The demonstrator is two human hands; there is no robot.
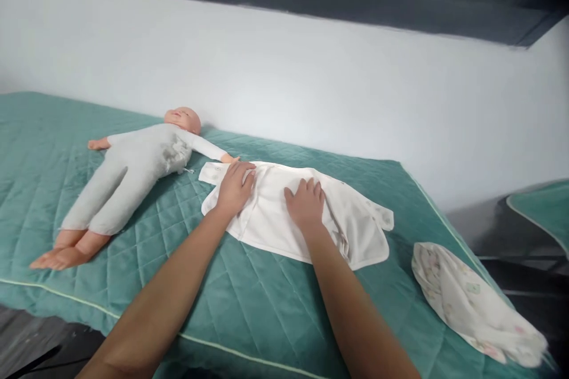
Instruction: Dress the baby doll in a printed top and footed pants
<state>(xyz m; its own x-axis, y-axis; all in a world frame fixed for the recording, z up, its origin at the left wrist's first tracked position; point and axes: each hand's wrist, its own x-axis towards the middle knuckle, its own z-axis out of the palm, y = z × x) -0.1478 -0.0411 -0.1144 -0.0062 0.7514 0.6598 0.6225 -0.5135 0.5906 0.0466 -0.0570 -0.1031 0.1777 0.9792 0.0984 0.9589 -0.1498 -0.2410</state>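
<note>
A white baby garment lies spread flat on the teal quilted bed. My left hand rests flat on its left part, fingers stretched out toward the far edge. My right hand presses flat on the garment's middle, fingers slightly spread. Neither hand grips anything. A baby doll in a grey suit lies on its back to the left, its outstretched hand almost touching the garment near my left hand.
A crumpled patterned white cloth lies at the bed's right corner. A white wall stands right behind the bed. A second teal surface shows at the far right, across a dark floor gap.
</note>
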